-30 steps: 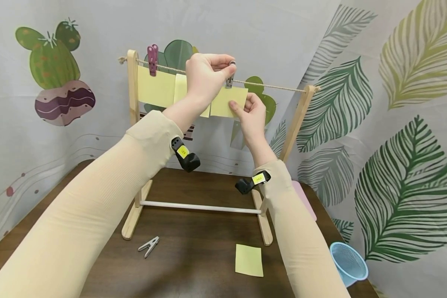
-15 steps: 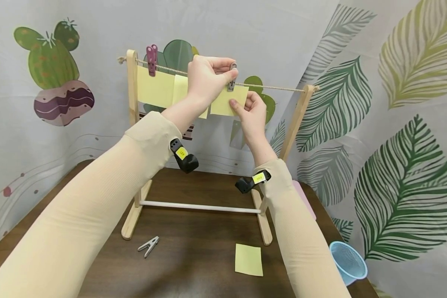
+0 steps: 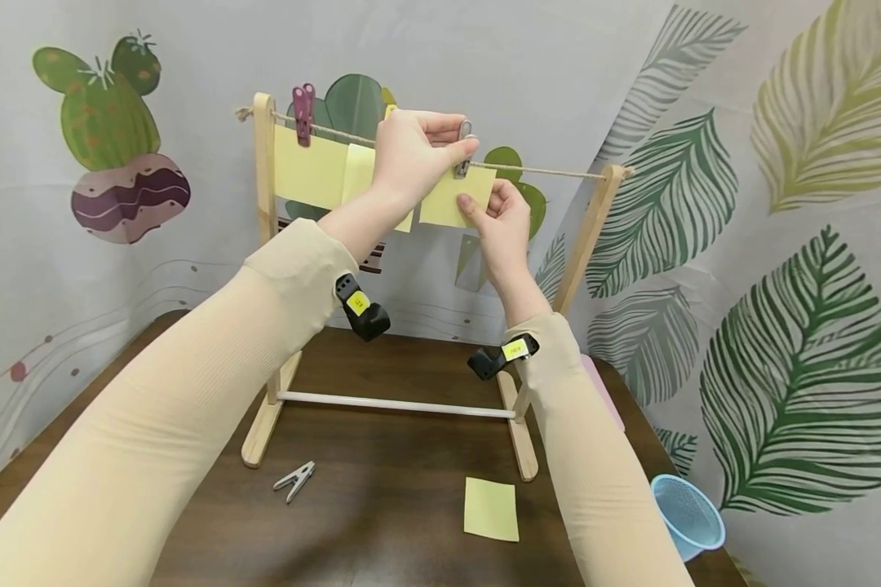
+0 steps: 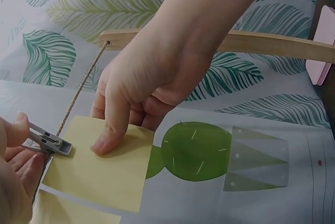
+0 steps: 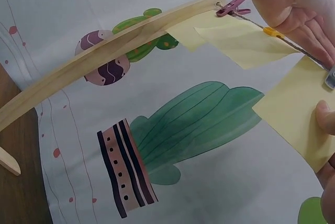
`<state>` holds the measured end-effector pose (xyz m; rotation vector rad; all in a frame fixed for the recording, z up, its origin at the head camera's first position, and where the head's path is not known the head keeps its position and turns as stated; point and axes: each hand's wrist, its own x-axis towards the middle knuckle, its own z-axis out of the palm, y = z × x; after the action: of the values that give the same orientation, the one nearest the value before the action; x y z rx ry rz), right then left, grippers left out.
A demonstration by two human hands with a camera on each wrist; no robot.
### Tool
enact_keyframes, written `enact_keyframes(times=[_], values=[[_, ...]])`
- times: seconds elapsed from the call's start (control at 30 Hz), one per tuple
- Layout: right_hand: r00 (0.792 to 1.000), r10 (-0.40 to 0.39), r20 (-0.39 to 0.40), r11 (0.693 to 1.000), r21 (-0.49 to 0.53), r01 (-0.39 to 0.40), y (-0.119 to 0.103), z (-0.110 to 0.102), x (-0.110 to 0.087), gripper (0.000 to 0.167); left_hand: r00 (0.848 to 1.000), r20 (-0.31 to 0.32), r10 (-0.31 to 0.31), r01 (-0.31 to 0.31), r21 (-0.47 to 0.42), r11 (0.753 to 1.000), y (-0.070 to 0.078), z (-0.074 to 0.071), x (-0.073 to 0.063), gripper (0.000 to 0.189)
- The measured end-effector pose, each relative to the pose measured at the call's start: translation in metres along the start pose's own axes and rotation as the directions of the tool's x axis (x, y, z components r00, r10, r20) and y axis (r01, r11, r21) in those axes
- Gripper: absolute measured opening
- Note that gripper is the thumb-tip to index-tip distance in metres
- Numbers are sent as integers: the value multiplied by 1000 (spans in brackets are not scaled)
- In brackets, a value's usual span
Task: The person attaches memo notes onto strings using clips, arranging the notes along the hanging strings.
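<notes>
A yellow paper sheet [image 3: 448,200] hangs at the rope [image 3: 543,170], with a grey clothespin [image 3: 463,155] over its top edge. My left hand [image 3: 418,159] holds that clothespin between thumb and fingers. In the left wrist view the clothespin's tip [image 4: 64,147] overlaps the sheet's top edge. My right hand [image 3: 506,224] pinches the sheet near its right edge, thumb on the front and fingers behind. Further left, more yellow sheets [image 3: 310,167] hang from the rope under a purple clothespin [image 3: 303,114] and a yellow clothespin [image 5: 273,32], which my left hand mostly hides in the head view.
The rope runs between two wooden posts [image 3: 264,171], joined low down by a white bar [image 3: 396,403]. A grey clothespin [image 3: 294,481] and a yellow sheet [image 3: 490,509] lie on the brown table [image 3: 382,522]. A blue mesh basket [image 3: 688,518] stands at the right edge.
The handle end of the grey clothespin shows more above my left thumb. Clothespin and sheet sit slightly further right in view, while my right hand keeps its pinch.
</notes>
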<state>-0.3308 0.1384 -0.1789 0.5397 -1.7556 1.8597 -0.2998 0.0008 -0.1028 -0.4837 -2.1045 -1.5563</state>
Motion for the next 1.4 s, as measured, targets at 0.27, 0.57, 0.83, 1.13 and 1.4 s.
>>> enact_keyframes(times=[0.27, 0.57, 0.83, 1.13, 1.4], values=[[1000, 17, -2, 1000, 15, -17, 1, -3, 0, 16, 999, 36, -20, 22, -74, 997, 0, 0, -4, 47], [999, 49, -8, 999, 13, -49, 8, -7, -4, 14, 993, -18, 119, -121, -178, 977, -6, 1, -10, 50], [999, 32, -7, 999, 14, -32, 17, -15, -9, 15, 981, -56, 184, -192, -269, 944, -14, -9, -23, 44], [998, 41, 43, 997, 61, -43, 32, -26, -22, 16, 975, -19, 221, -220, -213, 952, -40, -18, -47, 36], [995, 68, 71, 997, 20, -70, 42, -45, -44, 16, 981, 100, 168, -160, -82, 984, -86, -30, -73, 35]])
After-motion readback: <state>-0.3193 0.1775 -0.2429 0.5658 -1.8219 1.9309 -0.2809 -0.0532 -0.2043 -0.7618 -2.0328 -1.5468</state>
